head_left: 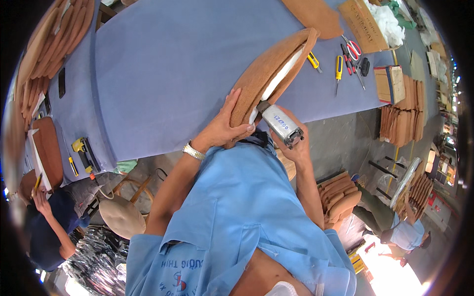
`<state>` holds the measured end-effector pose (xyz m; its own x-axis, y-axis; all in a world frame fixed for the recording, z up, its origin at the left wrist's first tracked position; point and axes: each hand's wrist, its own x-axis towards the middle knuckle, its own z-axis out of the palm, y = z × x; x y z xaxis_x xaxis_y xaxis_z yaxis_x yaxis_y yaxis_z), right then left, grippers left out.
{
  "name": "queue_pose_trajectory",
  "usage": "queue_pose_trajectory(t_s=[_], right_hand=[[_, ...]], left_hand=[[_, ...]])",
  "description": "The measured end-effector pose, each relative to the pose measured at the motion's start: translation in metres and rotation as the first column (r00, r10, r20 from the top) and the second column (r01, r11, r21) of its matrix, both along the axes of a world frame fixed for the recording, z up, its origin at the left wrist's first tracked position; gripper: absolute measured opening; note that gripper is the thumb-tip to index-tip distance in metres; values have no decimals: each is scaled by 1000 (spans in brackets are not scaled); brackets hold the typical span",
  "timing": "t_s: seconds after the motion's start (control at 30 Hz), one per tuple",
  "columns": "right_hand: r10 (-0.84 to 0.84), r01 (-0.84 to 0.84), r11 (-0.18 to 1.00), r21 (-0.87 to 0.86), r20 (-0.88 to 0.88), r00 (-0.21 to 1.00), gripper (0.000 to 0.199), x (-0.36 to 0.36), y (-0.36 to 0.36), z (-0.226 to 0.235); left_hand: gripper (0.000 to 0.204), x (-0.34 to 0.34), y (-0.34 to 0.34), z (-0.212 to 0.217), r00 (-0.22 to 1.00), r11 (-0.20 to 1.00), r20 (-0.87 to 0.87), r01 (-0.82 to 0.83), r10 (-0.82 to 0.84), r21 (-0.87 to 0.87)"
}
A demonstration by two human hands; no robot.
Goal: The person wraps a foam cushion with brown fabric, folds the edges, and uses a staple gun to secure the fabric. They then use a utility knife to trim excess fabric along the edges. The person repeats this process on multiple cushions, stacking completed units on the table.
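A brown fabric-covered chair pad [260, 65] stands on its edge at the near side of the blue table, its open side showing a white inner layer. My left hand [228, 122] grips its near end, thumb on the open side and fingers over the brown fabric. In my right hand [297, 138] is a silver staple gun [280, 123], its dark nose against the white layer near the pad's lower end. The fingers of my right hand are partly hidden behind the tool's body.
On the blue table [163, 74] lie a yellow cutter [314, 62], a screwdriver [338, 67] and red-handled scissors [353, 50]. A cardboard box [363, 25] holds white stuffing. Another staple gun [86, 154] lies at left, near a co-worker's hand [42, 203]. Stacked brown pads [340, 193] stand at right.
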<state>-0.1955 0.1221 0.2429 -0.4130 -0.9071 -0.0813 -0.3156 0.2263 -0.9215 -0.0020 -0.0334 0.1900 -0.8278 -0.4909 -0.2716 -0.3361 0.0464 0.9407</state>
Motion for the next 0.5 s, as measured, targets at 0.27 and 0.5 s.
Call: queue_pose_trajectory(t_s=[0.27,0.5], right_hand=[[5,-5,1000,-2,-75,997,60,11,1,15],[142,-144,990,16,61,988,65,19,13,24]], left_hand=[[99,-4,32,33,930,970,350,-27,113,-243],[96,-4,35,41,889,976,447,-2,100,-216]])
